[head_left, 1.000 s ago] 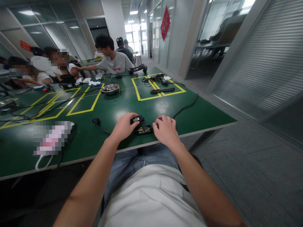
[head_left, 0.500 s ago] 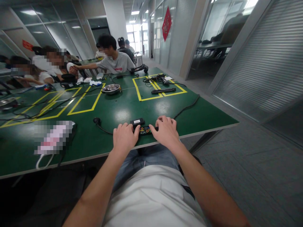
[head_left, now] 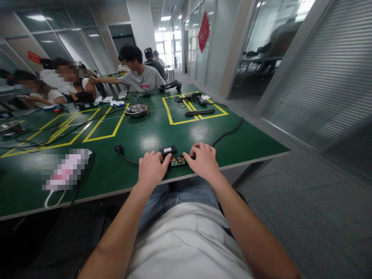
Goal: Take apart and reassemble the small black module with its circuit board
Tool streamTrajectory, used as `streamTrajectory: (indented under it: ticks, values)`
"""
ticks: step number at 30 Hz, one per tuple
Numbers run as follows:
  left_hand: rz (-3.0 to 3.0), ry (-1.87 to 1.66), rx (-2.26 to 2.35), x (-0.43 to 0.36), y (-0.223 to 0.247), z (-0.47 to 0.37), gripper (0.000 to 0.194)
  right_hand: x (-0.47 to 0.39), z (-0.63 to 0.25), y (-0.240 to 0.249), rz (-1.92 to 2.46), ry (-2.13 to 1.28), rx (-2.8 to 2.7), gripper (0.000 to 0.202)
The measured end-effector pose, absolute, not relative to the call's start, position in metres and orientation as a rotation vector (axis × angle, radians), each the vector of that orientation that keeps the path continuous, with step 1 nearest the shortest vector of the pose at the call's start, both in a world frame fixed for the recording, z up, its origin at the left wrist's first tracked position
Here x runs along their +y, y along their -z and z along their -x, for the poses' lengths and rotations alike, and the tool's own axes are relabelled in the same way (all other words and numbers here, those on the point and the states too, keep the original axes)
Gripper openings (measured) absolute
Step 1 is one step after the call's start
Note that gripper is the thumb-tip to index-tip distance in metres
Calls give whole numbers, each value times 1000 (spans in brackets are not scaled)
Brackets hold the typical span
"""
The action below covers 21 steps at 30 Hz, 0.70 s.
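Note:
At the table's near edge lies an opened power adapter [head_left: 178,161], a black case with a bare circuit board and round coils showing. Its left end is gripped by my left hand [head_left: 152,166], thumb along the case and fingers curled. At the right end my right hand [head_left: 202,159] holds it the same way, thumb close to the board. Just behind the adapter rests its black ribbed cover [head_left: 167,150] with a white label. A cord runs left from the adapter to a black plug [head_left: 118,148]. Another black cable [head_left: 228,133] leads off behind my right hand.
On the green table [head_left: 250,143] stands a metal bowl [head_left: 136,110]. Yellow tape frames a black bar [head_left: 200,112] and tangled cables [head_left: 188,99]. A blurred pink item [head_left: 68,168] with a white strap lies left. Across the table, a person [head_left: 142,75] reaches sideways; others sit farther left.
Both hands stay at the adapter's ends. The adapter's board faces up slightly more into view. Across the table, the white thing by the person's outstretched hand no longer shows.

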<state>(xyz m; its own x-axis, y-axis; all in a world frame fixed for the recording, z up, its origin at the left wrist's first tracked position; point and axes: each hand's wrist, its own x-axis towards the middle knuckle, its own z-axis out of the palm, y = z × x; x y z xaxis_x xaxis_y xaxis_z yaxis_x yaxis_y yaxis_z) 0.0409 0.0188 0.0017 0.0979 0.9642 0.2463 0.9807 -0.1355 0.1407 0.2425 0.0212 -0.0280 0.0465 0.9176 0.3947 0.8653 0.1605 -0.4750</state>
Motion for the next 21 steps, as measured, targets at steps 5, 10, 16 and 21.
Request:
streamTrajectory:
  ticks: [5, 10, 16, 21]
  values:
    - [2323, 383, -2057, 20, -2, -39, 55, 20, -243, 25, 1714, -143, -1819, 33]
    - [2283, 341, -1997, 16, -1, -44, 51, 20, -241, 22, 1756, -153, -1832, 33]
    - [2307, 637, -2084, 29, 1, -36, 31, 21, -244, 24, 1722, -173, -1824, 32]
    - [2578, 811, -1871, 58, -4, -24, 32, 22, -248, 26, 1675, -164, -1831, 21]
